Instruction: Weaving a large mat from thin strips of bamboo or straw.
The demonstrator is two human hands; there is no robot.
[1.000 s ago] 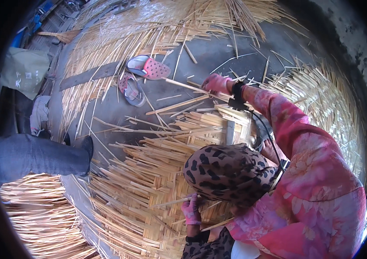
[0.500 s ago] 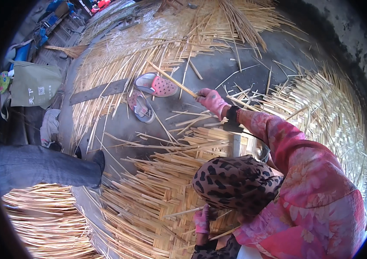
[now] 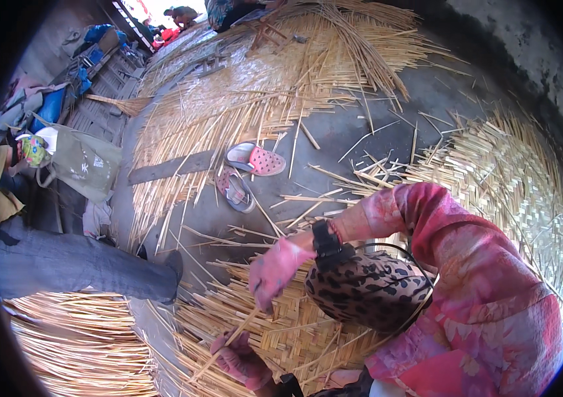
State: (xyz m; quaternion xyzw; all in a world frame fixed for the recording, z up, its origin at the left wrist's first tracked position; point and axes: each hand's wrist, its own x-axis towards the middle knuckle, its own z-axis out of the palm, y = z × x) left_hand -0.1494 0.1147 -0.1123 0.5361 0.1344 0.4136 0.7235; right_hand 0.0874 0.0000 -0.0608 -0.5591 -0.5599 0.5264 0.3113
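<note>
**One strip [image 3: 246,323], right hand [image 3: 275,270] and left hand [image 3: 242,362] now close together on it**

So the right hand has its fingers curled down, pinching the upper end, and the left hand is just below with the strip gripped between thumb and fingers. It slants down-left over the unfinished edge of the woven mat [image 3: 291,344]. Half a second ago the right hand was way out near the shoes [image 3: 267,161], pointing a strip off toward them, well apart from the left. Black wrist device [image 3: 331,246] came along with it.

Leopard-print fabric [image 3: 364,291] sits right beside the hands. Shoes haven't budged on the floor. Further out: somebody else's jeans leg [image 3: 83,264] on the left, a heap of strips [image 3: 83,341] below it, another mat [image 3: 493,165] to the right. View's tipped too, so people [image 3: 225,13] now show at the far end.
</note>
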